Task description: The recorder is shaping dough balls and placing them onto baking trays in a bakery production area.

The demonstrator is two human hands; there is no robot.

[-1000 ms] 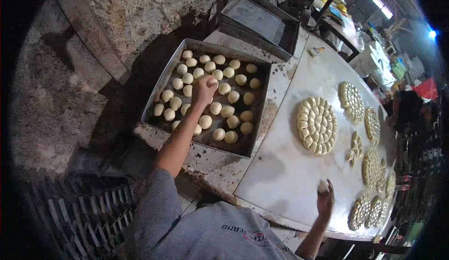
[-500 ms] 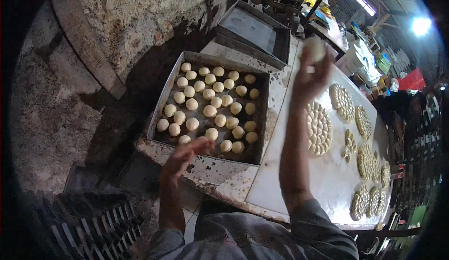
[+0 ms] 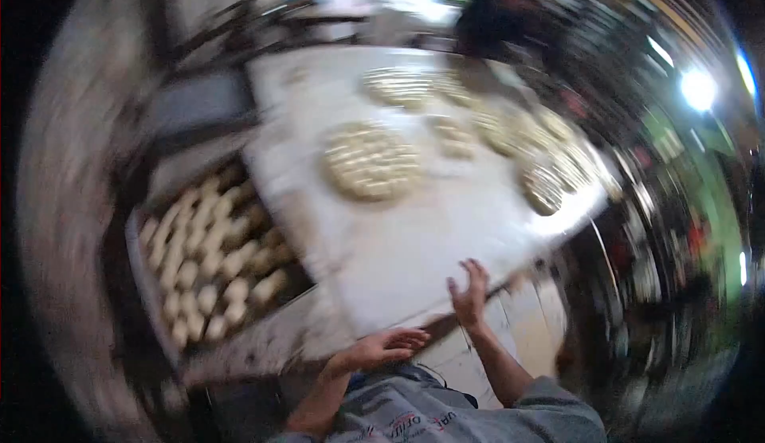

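Over the near edge of the white table (image 3: 398, 244), my right hand (image 3: 470, 293) is raised with its fingers apart and nothing in it. My left hand (image 3: 382, 347) is just left of it, close to the table's front edge, fingers stretched out and holding nothing. Farther back on the white top lies a large round of pale dough pieces (image 3: 372, 162), blurred by motion. Behind it is another dough round (image 3: 397, 87), with a smaller dough cluster (image 3: 453, 136) to the right. Several more dough rounds (image 3: 543, 186) crowd the table's right side.
To the left stands a metal tray (image 3: 143, 284) with many pale dough balls (image 3: 211, 264). A second dark tray (image 3: 199, 102) lies behind it. Someone in dark clothing (image 3: 494, 25) is beyond the table's far edge. The room on the right is smeared by motion.
My view has swung right toward the white table. My right hand has come down and back from above the table, and the pale ball it held is gone from it. My left hand has left the tray.
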